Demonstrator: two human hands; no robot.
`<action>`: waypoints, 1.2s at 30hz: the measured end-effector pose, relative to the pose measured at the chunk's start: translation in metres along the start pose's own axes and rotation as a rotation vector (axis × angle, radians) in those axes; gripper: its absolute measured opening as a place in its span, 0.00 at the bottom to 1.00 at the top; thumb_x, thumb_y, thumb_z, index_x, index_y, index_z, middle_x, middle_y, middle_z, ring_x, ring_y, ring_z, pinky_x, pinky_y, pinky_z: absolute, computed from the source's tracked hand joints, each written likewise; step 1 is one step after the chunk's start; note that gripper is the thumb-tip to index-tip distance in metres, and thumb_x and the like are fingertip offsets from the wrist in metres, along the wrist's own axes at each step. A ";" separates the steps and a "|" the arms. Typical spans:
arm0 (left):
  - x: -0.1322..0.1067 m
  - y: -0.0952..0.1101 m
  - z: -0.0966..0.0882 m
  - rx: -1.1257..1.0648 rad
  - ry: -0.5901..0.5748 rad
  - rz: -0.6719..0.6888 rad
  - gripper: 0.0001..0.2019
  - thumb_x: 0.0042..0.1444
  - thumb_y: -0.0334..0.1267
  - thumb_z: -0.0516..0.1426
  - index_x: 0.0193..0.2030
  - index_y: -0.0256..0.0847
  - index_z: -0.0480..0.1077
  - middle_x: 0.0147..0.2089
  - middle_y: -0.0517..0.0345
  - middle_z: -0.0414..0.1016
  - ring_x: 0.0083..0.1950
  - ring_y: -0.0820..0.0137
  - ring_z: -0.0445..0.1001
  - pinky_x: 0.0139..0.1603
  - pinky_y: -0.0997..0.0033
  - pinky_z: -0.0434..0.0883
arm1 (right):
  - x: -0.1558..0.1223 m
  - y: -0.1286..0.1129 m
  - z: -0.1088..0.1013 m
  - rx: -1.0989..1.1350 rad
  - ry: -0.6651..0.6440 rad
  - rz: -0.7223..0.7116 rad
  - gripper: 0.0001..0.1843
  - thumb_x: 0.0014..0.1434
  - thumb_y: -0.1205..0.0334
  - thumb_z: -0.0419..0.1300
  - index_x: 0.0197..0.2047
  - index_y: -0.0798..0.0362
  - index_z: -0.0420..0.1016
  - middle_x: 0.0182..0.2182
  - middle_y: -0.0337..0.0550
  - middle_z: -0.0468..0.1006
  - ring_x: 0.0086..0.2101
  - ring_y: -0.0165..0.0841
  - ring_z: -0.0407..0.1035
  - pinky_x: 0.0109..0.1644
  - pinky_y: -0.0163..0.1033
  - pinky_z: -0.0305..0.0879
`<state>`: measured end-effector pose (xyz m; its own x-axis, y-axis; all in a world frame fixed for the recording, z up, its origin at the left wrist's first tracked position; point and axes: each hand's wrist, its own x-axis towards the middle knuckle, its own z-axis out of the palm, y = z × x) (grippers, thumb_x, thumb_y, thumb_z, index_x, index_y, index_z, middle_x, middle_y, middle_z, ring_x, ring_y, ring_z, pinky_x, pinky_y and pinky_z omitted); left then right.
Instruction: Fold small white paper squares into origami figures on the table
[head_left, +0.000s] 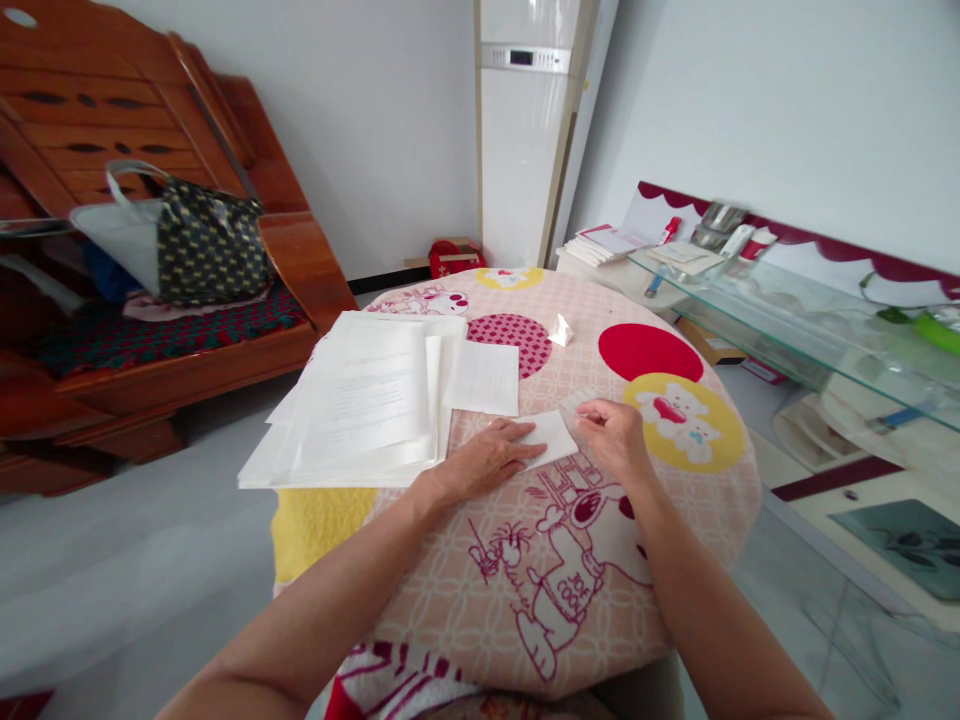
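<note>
A small sheet of white paper (553, 438) lies on the cloth-covered table in front of me. My left hand (491, 460) rests flat over its left part, fingers stretched out and pressing it down. Just off the paper's right edge is my right hand (613, 435), with its fingers curled together. A faint pale blur shows by those fingertips, and I cannot make out what, if anything, they hold. Beyond the left hand sits another small white sheet (491, 378). A small folded white paper piece (559, 330) stands farther back.
A large stack of papers (360, 400) covers the left of the round table, whose patterned tablecloth (450, 580) hangs over the edge. To the right stands a glass-topped stand (795, 340) holding several items. A wooden bench (225, 240) with a dotted bag (214, 240) is at left.
</note>
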<state>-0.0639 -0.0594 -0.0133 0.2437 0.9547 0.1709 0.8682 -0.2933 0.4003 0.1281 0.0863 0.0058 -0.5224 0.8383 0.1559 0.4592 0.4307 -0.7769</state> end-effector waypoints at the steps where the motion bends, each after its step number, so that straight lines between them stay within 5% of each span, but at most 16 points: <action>1: 0.000 0.000 0.000 -0.008 0.004 -0.006 0.21 0.65 0.29 0.55 0.63 0.46 0.71 0.69 0.45 0.66 0.67 0.56 0.66 0.68 0.48 0.65 | -0.002 -0.004 0.003 0.064 -0.016 -0.017 0.12 0.54 0.61 0.61 0.39 0.56 0.83 0.27 0.43 0.81 0.27 0.34 0.73 0.30 0.35 0.66; 5: 0.000 0.002 -0.002 -0.048 0.001 -0.030 0.21 0.62 0.29 0.57 0.62 0.46 0.72 0.68 0.46 0.67 0.67 0.55 0.66 0.68 0.48 0.65 | -0.010 -0.018 0.016 0.121 -0.265 -0.109 0.08 0.53 0.66 0.59 0.32 0.55 0.80 0.24 0.41 0.78 0.25 0.31 0.70 0.29 0.33 0.62; 10: 0.000 0.001 -0.003 -0.085 -0.015 -0.065 0.26 0.60 0.29 0.59 0.65 0.43 0.68 0.69 0.44 0.65 0.70 0.55 0.63 0.69 0.46 0.62 | -0.011 -0.018 0.021 0.005 -0.412 -0.029 0.08 0.48 0.75 0.58 0.25 0.55 0.75 0.17 0.35 0.72 0.21 0.28 0.66 0.27 0.31 0.57; 21: -0.001 -0.001 -0.002 -0.122 0.008 -0.073 0.25 0.59 0.30 0.59 0.64 0.43 0.69 0.68 0.46 0.67 0.70 0.56 0.63 0.69 0.47 0.63 | -0.017 -0.035 0.022 -0.349 -0.422 -0.075 0.06 0.47 0.72 0.63 0.23 0.53 0.77 0.22 0.40 0.78 0.26 0.31 0.68 0.30 0.35 0.55; 30: -0.002 -0.003 -0.001 -0.114 -0.005 -0.076 0.26 0.61 0.33 0.58 0.67 0.43 0.65 0.70 0.46 0.64 0.70 0.58 0.62 0.70 0.49 0.61 | -0.002 -0.008 -0.017 -0.352 -0.338 0.021 0.08 0.43 0.74 0.61 0.18 0.54 0.73 0.17 0.39 0.73 0.23 0.30 0.66 0.27 0.34 0.54; 36: -0.001 0.001 -0.005 -0.106 0.009 -0.062 0.23 0.61 0.31 0.59 0.63 0.42 0.69 0.68 0.45 0.66 0.68 0.58 0.64 0.68 0.50 0.64 | -0.002 -0.013 -0.013 0.127 -0.346 0.128 0.02 0.48 0.66 0.59 0.27 0.54 0.73 0.17 0.36 0.72 0.18 0.28 0.64 0.22 0.32 0.54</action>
<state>-0.0654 -0.0613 -0.0091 0.1867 0.9708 0.1503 0.8310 -0.2377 0.5029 0.1325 0.0836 0.0239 -0.6881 0.7108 -0.1458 0.4556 0.2669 -0.8492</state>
